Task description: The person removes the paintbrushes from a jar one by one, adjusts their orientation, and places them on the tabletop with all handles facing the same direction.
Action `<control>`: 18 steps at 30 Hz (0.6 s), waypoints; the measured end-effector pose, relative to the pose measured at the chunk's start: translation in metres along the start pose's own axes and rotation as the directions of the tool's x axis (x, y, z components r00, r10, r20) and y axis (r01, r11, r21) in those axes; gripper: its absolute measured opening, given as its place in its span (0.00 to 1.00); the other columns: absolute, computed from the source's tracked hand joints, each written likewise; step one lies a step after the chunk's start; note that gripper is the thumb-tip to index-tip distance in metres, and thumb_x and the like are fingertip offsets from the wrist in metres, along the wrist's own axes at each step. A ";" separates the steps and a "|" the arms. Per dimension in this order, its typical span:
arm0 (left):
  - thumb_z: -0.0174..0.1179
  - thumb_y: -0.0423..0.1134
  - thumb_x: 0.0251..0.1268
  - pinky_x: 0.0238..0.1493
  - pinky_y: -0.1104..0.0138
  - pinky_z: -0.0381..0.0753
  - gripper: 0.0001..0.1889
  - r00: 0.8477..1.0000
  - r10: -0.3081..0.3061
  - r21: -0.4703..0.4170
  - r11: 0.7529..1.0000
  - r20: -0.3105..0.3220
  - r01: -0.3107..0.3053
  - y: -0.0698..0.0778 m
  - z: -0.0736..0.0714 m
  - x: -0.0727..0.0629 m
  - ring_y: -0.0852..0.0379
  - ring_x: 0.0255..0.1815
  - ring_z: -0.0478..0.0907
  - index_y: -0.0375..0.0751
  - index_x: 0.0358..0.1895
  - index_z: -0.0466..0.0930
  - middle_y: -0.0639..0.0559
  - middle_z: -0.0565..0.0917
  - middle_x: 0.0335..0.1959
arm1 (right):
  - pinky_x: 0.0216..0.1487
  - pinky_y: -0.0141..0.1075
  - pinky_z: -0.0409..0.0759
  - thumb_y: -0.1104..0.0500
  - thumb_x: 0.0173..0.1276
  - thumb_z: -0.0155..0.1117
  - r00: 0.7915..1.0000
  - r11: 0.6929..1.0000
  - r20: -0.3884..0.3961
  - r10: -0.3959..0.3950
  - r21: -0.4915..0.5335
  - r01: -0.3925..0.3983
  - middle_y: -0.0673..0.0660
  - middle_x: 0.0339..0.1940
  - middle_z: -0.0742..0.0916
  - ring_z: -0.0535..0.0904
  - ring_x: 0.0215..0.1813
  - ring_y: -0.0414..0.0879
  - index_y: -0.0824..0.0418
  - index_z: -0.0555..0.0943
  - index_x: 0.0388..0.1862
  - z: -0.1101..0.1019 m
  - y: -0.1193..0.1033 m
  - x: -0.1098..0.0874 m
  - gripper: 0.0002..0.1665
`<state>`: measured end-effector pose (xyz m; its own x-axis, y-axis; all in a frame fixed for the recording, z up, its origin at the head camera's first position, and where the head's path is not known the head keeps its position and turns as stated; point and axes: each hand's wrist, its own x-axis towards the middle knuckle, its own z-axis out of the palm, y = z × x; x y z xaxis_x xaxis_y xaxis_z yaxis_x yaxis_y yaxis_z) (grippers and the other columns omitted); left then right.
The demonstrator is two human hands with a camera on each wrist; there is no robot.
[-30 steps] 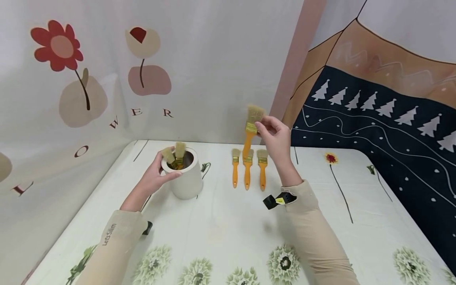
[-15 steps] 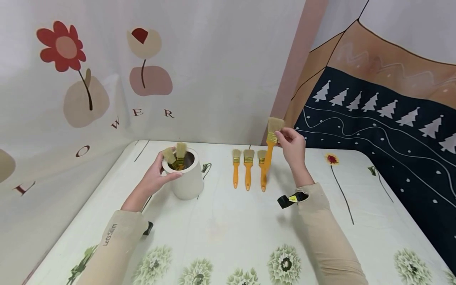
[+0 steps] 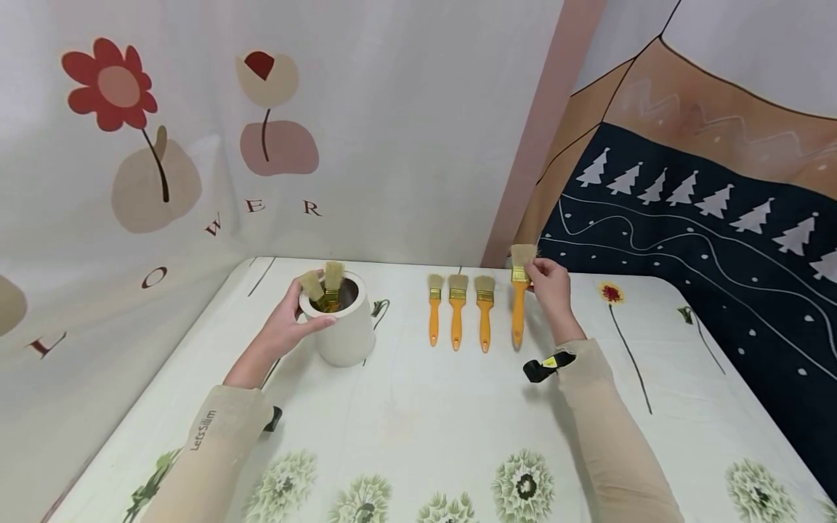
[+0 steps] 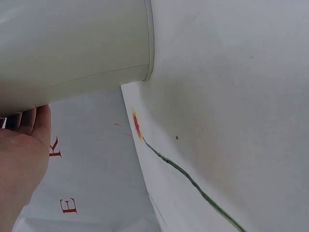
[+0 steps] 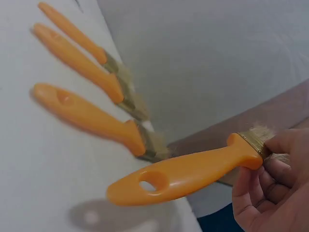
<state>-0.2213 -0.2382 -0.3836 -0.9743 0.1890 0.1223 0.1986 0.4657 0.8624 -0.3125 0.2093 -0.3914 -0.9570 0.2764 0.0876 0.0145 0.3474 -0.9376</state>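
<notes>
My left hand [image 3: 290, 323] grips a white cylindrical container [image 3: 345, 338] by its rim side, at the left of the table. Two paintbrushes [image 3: 333, 280] stand in it, bristles up. In the left wrist view the container's wall [image 4: 77, 43] fills the top left, fingers curled behind it. My right hand [image 3: 551, 290] pinches another paintbrush [image 3: 519, 305] at its metal band, bristles up and orange handle pointing down. In the right wrist view a shadow lies below this handle [image 5: 183, 176]. To its left, three orange-handled paintbrushes [image 3: 457, 319] lie in a row on the table.
A white tablecloth [image 3: 405, 407] printed with flowers covers the table. Behind it hangs a pale curtain [image 3: 405, 145] with flower prints, and a dark cloth with white trees [image 3: 654, 211] hangs at the right.
My right hand has moved right and down with its paintbrush, from above the row to the row's right side. The left hand and the container have stayed in place.
</notes>
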 end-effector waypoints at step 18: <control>0.66 0.39 0.64 0.76 0.34 0.49 0.48 1.000 -0.017 0.002 1.000 0.007 0.017 0.001 0.000 0.000 0.34 0.81 0.47 0.47 0.81 0.43 0.38 0.51 0.81 | 0.35 0.21 0.79 0.59 0.77 0.55 0.951 0.959 0.185 0.247 -0.189 -0.212 0.67 0.64 0.80 0.79 0.41 0.39 0.70 0.70 0.70 0.012 0.044 0.012 0.27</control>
<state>-0.2214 -0.2381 -0.3825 -0.9769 0.1869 0.1037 0.1817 0.4707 0.8634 -0.3267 0.2167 -0.4358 -0.9602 0.1832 -0.2107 0.2721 0.4439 -0.8538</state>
